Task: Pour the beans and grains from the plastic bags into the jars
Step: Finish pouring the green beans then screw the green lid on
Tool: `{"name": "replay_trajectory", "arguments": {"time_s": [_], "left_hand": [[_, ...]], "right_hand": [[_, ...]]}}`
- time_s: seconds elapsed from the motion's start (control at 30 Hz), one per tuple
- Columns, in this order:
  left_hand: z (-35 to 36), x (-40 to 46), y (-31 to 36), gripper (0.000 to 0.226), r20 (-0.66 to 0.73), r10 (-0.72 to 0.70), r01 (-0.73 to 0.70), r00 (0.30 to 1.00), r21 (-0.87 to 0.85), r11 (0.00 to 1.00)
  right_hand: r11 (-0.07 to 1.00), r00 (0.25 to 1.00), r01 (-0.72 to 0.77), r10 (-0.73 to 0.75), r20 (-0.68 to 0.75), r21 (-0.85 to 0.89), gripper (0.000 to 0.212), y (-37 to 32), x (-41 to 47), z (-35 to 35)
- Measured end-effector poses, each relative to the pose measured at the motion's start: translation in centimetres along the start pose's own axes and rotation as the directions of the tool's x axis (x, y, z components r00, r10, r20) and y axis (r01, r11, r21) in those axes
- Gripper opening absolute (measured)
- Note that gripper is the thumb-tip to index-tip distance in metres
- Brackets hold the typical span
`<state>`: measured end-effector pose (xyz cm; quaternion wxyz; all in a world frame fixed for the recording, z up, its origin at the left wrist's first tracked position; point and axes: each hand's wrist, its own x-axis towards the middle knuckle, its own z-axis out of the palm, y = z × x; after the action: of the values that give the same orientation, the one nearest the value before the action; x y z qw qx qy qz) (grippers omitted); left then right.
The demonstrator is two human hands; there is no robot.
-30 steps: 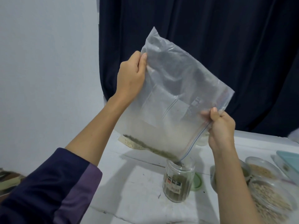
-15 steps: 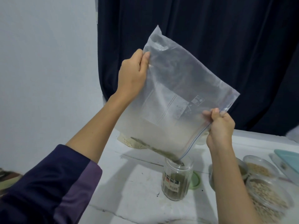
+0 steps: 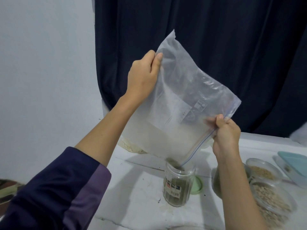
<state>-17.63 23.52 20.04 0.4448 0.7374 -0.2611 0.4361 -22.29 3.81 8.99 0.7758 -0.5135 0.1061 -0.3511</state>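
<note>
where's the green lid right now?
Head view, right of centre: the green lid lies flat on the white table, just right of the labelled jar and partly hidden behind it.

My left arm wears a long dark navy sleeve (image 3: 49, 185), pushed up so the forearm is bare from below the elbow. Along the side of that sleeve facing my right arm runs a lighter purple panel (image 3: 88, 188), ending at the cuff. My right forearm (image 3: 235, 180) is bare, with no sleeve showing.

Green grains (image 3: 172, 161) now down at bag (image 3: 187, 97) corner
</note>
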Motion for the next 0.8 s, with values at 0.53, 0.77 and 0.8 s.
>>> {"name": "replay_trajectory", "arguments": {"time_s": [0.53, 0.77, 0.8], "left_hand": [[1.1, 0.5, 0.9, 0.041, 0.018, 0.026, -0.026, 0.999, 0.025, 0.999], [1.1, 0.7, 1.2, 0.041, 0.021, 0.045, -0.045, 0.999, 0.027, 0.999], [1.1, 0.7, 1.1, 0.041, 0.022, 0.049, -0.050, 0.999, 0.027, 0.998]], "right_hand": [[0.996, 0.999, 0.010, -0.007, -0.039, 0.092, 0.027, 0.2, 0.3, -1.1], [0.995, 0.999, 0.019, -0.016, -0.032, 0.101, 0.028, 0.2, 0.0, -0.9], [0.995, 0.998, 0.031, -0.025, -0.065, 0.100, 0.028, 0.3, 0.1, -0.9]]}}
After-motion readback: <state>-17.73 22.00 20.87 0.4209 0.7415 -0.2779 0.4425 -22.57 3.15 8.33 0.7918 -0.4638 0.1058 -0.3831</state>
